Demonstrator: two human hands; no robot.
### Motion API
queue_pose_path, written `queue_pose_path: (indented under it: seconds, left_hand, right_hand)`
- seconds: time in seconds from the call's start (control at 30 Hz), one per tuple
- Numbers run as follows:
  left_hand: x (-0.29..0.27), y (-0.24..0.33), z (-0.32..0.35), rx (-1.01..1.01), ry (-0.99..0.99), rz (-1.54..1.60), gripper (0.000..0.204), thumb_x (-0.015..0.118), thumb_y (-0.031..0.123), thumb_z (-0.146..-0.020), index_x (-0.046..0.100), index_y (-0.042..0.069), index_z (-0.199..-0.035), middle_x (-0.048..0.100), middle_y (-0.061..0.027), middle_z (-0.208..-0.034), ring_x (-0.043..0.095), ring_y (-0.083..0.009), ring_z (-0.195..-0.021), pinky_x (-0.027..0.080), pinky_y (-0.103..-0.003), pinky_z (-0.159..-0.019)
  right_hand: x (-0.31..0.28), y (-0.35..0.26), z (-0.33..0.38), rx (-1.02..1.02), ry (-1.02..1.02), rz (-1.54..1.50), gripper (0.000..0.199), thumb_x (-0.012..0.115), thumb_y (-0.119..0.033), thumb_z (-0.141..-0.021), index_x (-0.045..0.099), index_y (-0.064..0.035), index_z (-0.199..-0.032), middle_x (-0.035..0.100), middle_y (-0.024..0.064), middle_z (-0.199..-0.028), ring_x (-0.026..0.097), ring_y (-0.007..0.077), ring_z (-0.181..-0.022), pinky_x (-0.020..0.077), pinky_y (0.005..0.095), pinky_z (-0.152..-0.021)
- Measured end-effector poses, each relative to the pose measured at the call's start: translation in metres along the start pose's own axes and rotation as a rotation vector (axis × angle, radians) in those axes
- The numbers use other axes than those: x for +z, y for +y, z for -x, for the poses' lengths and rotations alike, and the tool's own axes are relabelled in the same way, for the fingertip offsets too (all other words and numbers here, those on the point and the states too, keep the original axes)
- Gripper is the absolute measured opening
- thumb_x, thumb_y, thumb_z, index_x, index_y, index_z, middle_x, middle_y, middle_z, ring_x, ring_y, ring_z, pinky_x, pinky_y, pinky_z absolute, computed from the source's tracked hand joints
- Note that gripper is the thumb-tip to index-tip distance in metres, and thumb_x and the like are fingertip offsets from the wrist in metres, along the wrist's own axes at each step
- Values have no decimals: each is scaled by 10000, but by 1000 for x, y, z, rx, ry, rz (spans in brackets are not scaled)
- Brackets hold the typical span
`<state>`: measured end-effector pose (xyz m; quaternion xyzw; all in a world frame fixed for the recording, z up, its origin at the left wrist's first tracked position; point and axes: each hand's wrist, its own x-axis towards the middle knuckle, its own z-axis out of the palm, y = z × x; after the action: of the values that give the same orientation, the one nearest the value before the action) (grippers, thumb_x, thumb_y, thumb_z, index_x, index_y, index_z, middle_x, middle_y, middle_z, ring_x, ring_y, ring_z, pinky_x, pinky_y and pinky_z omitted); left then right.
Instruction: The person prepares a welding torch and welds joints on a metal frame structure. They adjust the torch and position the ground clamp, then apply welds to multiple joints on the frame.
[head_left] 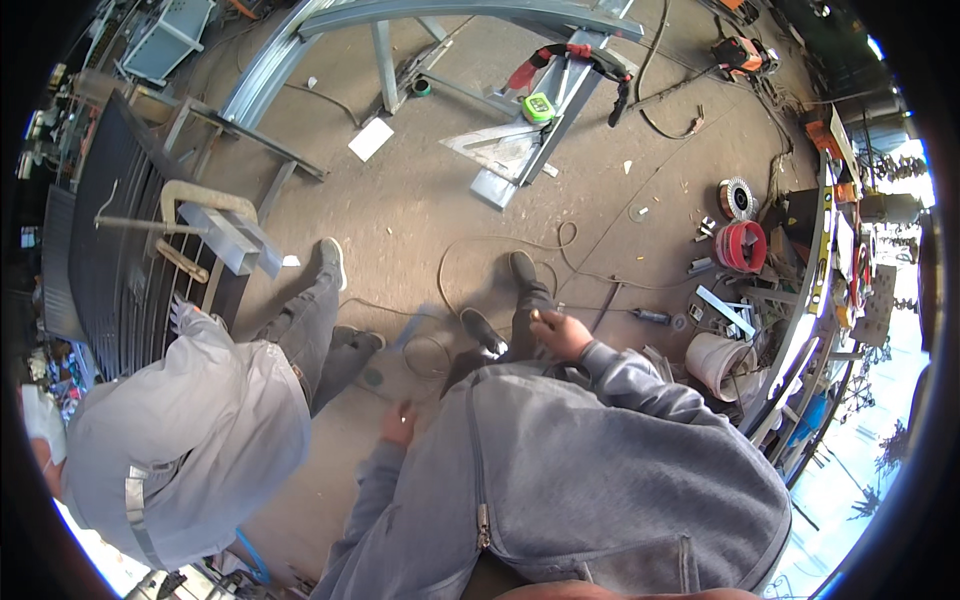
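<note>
Left hand (398,425): here it is, low beside the wearer's body, fingers bent inward; something small and pale shows on them, but whether they grasp anything I cannot tell.
Right hand (562,335): out in front of the jacket, fingers curled tight-looking, the grip hidden from above, so again no telling if anything is inside.
Cable (490,238): the thing nearest both hands, lying in loose loops on the floor (420,200) ahead of the boots; that slack probably gives it reach.
Tape measure (538,108): bright green, far side, perched by the triangular plate (505,148) on the metal beam (493,190), likely parked there to be easy to spot.
Red-and-black lead (580,55): draped across that same beam, which seems to keep its end off the ground.
C-clamp (215,193): over on the left, set against the square metal tube (220,240) beside the dark slatted panel (100,240), presumably to stop the pieces shifting.
Co-worker (200,430): leaning in at near left, one hand at the panel's edge, perhaps for support.
Red bucket (740,247): right side, among loose odds and ends, handy, it seems, for gathering small stuff.
</note>
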<state>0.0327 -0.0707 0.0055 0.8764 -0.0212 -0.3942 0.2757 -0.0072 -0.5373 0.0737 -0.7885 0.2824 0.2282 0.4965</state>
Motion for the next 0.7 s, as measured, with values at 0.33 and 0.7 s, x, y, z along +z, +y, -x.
queue_pose_path:
  seconds: [0.33,0.7]
  left_hand:
    - [-41,339,-76,468,-689,929,496,716,194,-964,546,28,-1400,574,-84,-1334,600,-190,-1199,488,-319,-1047]
    - [-40,489,-133,390,-447,960,463,630,224,-1013,521,7,-1407,623,-34,-1049,576,-161,-1007,466,-334,-939]
  right_hand:
    - [-121,-162,-9,-594,-60,-217,299,626,-224,-1032,625,1,-1227,699,145,-906,694,254,-800,545,349,-742]
    - [-294,-219,-181,-898,-315,27,409,721,-217,-940,651,-24,-1293,661,201,-1282,643,363,-1181,518,433,-1021]
